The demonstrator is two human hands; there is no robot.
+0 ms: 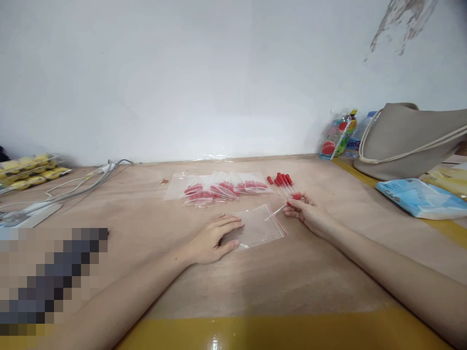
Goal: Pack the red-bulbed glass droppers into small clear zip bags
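A clear zip bag (257,227) with a red seal line lies flat on the table. My left hand (213,240) rests on its left end, fingers stretched out and thumb apart. Pinched by its red bulb (296,196) in my right hand (304,212) is a dropper with a thin clear stem. The stem (274,212) points left across the bag's mouth; whether it is inside or on top I cannot tell. Just behind my right hand lie several loose red-bulbed droppers (283,180). Filled zip bags (219,188) with red bulbs inside overlap behind my left hand.
A grey bag (412,141), bottles (337,136) and a blue-white packet (419,197) stand or lie at the right. Cables (85,182), a white power strip (40,214) and yellow packages (32,172) are at the left. A blurred dark object lies at front left.
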